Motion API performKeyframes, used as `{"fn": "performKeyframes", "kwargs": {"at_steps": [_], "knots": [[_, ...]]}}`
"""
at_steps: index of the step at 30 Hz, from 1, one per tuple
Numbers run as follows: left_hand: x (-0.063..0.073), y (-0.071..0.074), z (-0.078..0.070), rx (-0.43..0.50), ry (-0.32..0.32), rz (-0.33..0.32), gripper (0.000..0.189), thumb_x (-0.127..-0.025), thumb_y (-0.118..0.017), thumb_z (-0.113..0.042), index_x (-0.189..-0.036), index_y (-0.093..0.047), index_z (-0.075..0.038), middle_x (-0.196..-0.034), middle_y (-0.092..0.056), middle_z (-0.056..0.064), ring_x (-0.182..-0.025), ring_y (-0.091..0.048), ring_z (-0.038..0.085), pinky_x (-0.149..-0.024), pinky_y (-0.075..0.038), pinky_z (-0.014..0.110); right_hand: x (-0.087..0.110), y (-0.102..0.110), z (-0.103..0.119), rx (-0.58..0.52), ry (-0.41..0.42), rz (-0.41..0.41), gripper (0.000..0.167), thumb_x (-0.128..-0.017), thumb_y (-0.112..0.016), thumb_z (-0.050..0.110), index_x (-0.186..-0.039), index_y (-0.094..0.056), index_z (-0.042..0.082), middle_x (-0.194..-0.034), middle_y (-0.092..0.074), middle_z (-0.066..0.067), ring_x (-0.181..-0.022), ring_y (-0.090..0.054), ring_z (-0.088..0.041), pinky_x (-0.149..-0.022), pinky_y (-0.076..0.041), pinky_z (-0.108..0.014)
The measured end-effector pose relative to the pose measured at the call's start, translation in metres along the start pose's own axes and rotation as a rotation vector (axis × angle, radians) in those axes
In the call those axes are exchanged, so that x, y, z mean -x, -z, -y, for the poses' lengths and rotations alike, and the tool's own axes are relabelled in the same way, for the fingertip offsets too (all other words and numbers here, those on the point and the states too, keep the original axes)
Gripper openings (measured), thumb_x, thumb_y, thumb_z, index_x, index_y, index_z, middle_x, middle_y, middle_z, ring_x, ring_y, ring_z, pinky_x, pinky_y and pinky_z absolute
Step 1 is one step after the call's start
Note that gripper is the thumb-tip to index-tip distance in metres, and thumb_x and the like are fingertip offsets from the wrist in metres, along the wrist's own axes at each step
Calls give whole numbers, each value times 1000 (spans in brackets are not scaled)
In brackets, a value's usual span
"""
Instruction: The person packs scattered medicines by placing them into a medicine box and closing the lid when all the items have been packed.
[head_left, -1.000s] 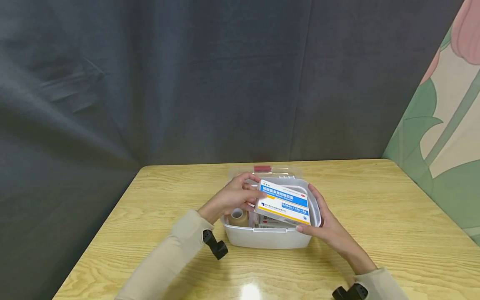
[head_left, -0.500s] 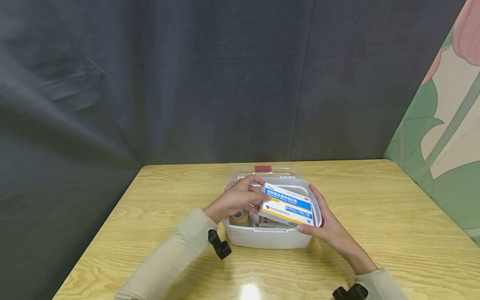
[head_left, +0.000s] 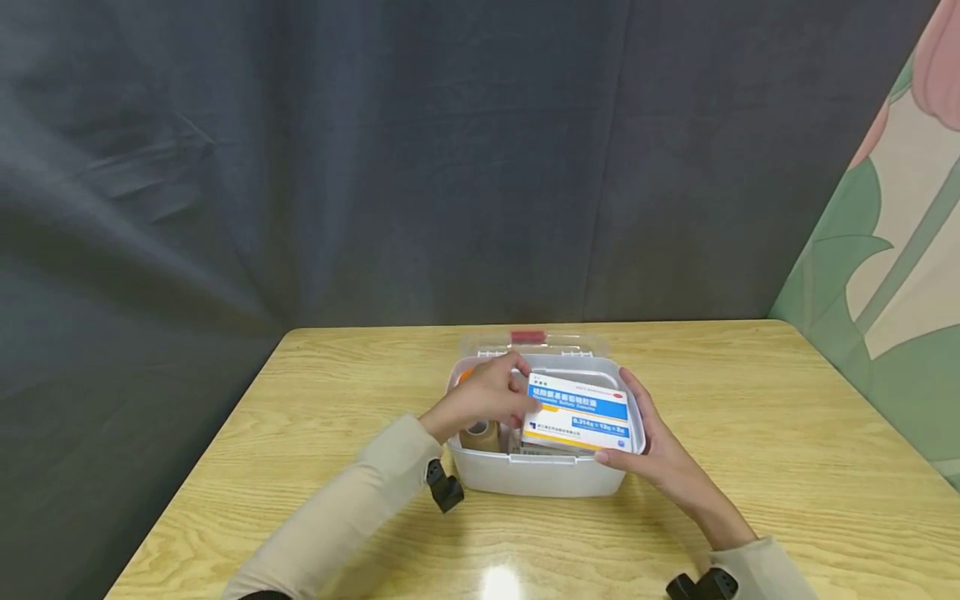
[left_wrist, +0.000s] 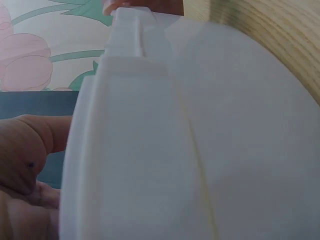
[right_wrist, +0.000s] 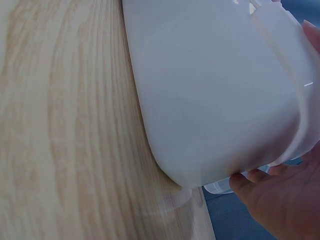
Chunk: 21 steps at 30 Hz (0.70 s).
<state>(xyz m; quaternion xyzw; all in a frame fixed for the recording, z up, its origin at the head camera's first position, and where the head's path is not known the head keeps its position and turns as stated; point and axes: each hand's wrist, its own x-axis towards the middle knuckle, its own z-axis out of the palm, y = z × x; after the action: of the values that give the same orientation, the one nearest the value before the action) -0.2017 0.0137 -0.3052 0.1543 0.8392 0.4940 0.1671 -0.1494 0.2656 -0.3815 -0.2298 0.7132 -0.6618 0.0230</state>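
Note:
A blue, white and yellow medicine box (head_left: 577, 412) lies slightly tilted in the upper part of a white plastic storage box (head_left: 536, 477). My left hand (head_left: 483, 397) reaches over the storage box's left side and pinches the medicine box by its left end. My right hand (head_left: 658, 450) holds the storage box at its right side, thumb at the front rim and fingers along the outer wall. In the right wrist view, fingers (right_wrist: 245, 182) touch that white wall. The wall of the storage box (left_wrist: 135, 145) hides the left fingertips in the left wrist view.
A tan roll (head_left: 482, 438) sits in the left part of the storage box, with something orange (head_left: 465, 376) behind it. The clear lid (head_left: 570, 342) with a red part hangs open at the back. Beyond the wooden table (head_left: 360, 367) hangs a dark curtain (head_left: 450, 167).
My left hand has moved right and slightly down with the medicine box, which now lies flatter and lower in the storage box. An orange item has come into sight. My right hand stays put.

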Motion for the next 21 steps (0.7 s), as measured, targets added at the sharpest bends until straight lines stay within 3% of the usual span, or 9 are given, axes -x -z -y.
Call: {"fn": "performKeyframes", "kwargs": {"at_steps": [5,11,21], "knots": [[-2,1,-3,-90,8,40,40,-80,-75,-1,-112,-50,-2,-90,-62,10,-65,-67,22,-66,-59,38,0,0,0,19,-6,-6,105,-84,-69,-4,-156,3,21,-147,-21,-31,-110,-57,-10,-89,-50,-24],[-3,4,-5,-192,11,71,41,-81,-74,-4,-115,-52,-1,-81,-65,7,-71,-69,26,-68,-57,37,0,0,1,18,-2,-2,104,-85,-69,-4,-156,3,21,-147,-21,-31,-110,-58,-11,-88,-50,-25],[-4,5,-8,-331,-29,26,32,-77,-79,-7,-103,-62,0,-69,-65,4,-67,-65,26,-53,-47,25,-1,-1,0,-1,3,3,104,-85,-68,-5,-156,3,19,-144,-24,-32,-110,-59,-13,-88,-51,-26]]}}
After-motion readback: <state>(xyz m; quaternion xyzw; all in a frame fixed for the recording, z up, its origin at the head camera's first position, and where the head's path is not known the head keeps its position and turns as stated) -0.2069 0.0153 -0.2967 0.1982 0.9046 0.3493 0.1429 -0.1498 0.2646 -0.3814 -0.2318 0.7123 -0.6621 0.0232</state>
